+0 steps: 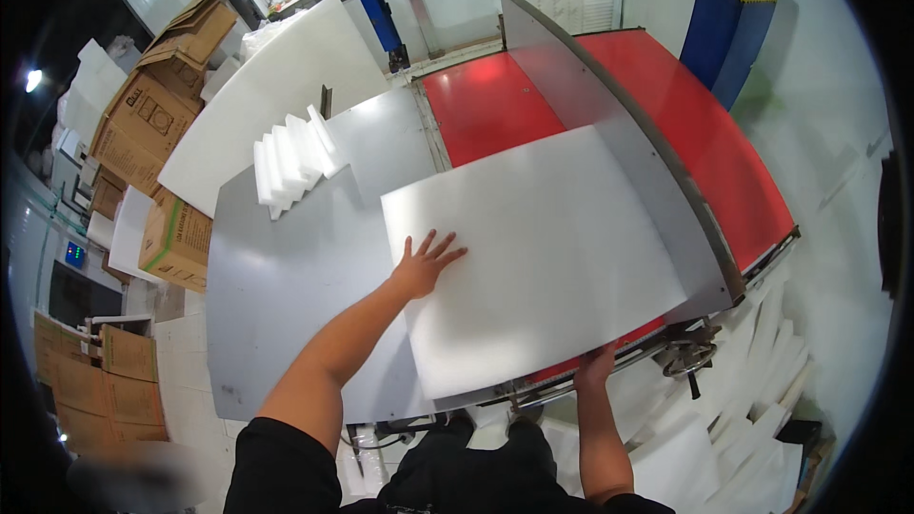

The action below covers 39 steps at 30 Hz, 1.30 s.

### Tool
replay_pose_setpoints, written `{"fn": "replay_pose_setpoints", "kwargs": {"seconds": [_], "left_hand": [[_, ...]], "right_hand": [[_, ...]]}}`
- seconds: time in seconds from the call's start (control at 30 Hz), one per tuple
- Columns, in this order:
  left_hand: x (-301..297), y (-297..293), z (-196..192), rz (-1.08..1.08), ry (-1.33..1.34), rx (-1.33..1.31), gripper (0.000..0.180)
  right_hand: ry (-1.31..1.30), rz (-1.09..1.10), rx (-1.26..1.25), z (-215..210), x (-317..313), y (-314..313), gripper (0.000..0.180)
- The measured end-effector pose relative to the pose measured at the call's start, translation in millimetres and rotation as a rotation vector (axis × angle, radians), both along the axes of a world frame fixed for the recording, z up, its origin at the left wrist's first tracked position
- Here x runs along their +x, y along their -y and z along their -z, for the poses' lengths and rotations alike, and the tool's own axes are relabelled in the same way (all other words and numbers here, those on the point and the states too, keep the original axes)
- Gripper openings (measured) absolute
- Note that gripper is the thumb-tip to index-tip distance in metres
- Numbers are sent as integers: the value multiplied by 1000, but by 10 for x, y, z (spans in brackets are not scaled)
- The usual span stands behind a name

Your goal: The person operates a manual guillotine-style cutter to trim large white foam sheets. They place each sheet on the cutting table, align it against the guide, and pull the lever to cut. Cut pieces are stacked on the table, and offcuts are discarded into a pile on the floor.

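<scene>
Head view: the left hand [424,266] lies flat with fingers spread on the near-left edge of a large white foam sheet [543,257], gripping nothing. The right hand [597,364] has its grip curled over the sheet's near edge. Under both, the sheet rests on the grey metal surface [286,295]. Beyond the left hand lies a stack of white foam blocks [290,162]; beyond the right, a red bed [495,100] and a slanted metal fence [609,124].

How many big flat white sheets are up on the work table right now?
2. One white sheet lies under the left hand, its near edge gripped by the right hand. A second large white sheet rests at the table's far left. Others may be hidden.
</scene>
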<state>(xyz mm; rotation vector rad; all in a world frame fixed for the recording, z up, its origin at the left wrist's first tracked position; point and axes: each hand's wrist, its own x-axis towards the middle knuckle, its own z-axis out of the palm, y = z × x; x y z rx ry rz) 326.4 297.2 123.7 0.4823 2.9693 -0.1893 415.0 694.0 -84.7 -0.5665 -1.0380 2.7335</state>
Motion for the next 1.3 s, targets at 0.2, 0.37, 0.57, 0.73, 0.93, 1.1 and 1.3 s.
{"fn": "replay_pose_setpoints", "kwargs": {"seconds": [0.2, 0.37, 0.57, 0.73, 0.93, 1.1, 1.3], "left_hand": [[154, -49, -296, -147, 257, 168, 61], [15, -738, -595, -241, 5, 204, 66], [613, -2145, -889, 122, -3, 454, 63], [781, -2471, -744, 169, -52, 435, 56], [1287, -2401, -1526, 229, -192, 542, 55], [1892, -2043, -2247, 289, -517, 659, 53], [2807, -787, -2489, -33, -669, 683, 46]], "right_hand": [[223, 89, -220, -710, 259, 79, 61], [102, 65, -275, -1015, -124, -123, 58], [-266, -235, 170, -166, -335, -576, 62], [-322, -125, -56, -356, -454, -187, 62], [-349, -104, -192, -1286, -336, -198, 62], [-467, -208, -265, -2248, -279, 25, 62], [-519, -544, -514, -2843, -16, 1487, 62]]}}
